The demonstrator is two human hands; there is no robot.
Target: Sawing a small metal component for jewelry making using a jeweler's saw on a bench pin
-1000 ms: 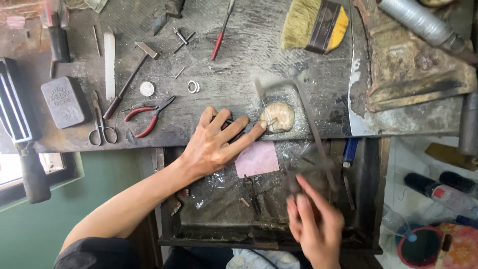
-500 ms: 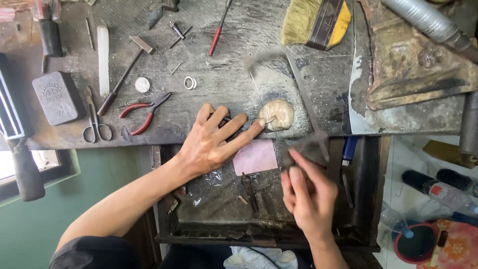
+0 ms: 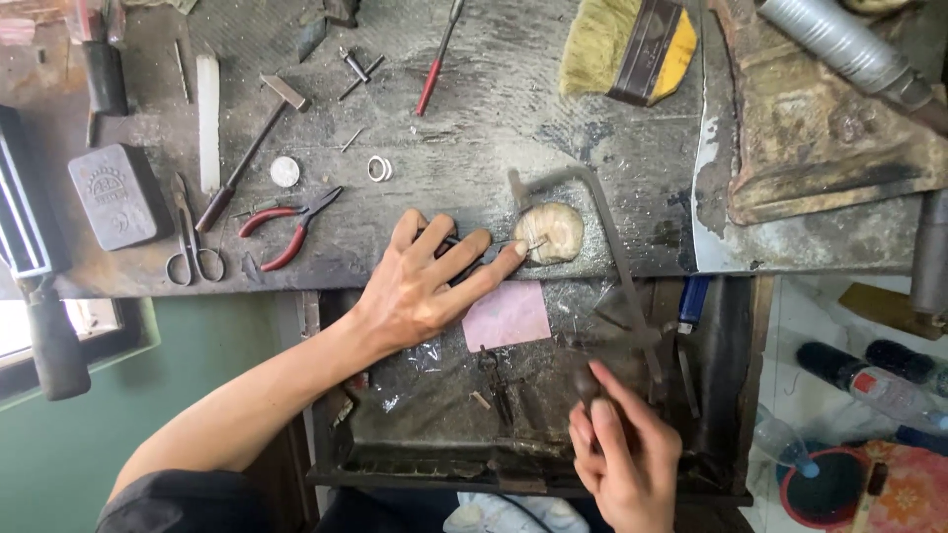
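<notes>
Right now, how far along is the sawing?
Done: piece is set on the wooden peg. In hand: left hand pins the small piece at its fingertip; right hand grips the saw handle, blade at the peg. Left: cut depth is too small to tell.

A jeweller's workshop: scarred bench [image 3: 553, 118] with pliers [image 3: 291, 222], hammer [image 3: 252, 148], scissors [image 3: 193, 247], brush [image 3: 632, 44].
</notes>
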